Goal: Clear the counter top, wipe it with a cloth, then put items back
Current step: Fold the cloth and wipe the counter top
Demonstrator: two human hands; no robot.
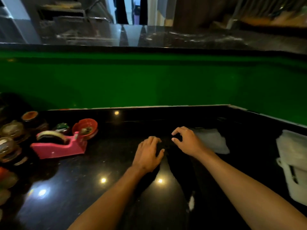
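The black glossy counter top (116, 163) fills the lower view. My left hand (147, 155) lies palm down near its middle, fingers spread a little, with nothing visibly in it. My right hand (187, 141) hovers just to the right, thumb and curled fingers apart, empty. A white cloth (211, 140) lies flat on the counter right behind my right hand. Whether something dark sits between my hands I cannot tell against the black surface. A pink tape dispenser (58, 146) and a red bowl (85, 127) stand at the left.
Several jars and tape rolls (11, 138) crowd the left edge, with a small green item (62, 127) by the bowl. A white plastic container (294, 165) sits at the right edge. A green wall (149, 80) backs the counter, topped by a higher dark ledge (149, 37).
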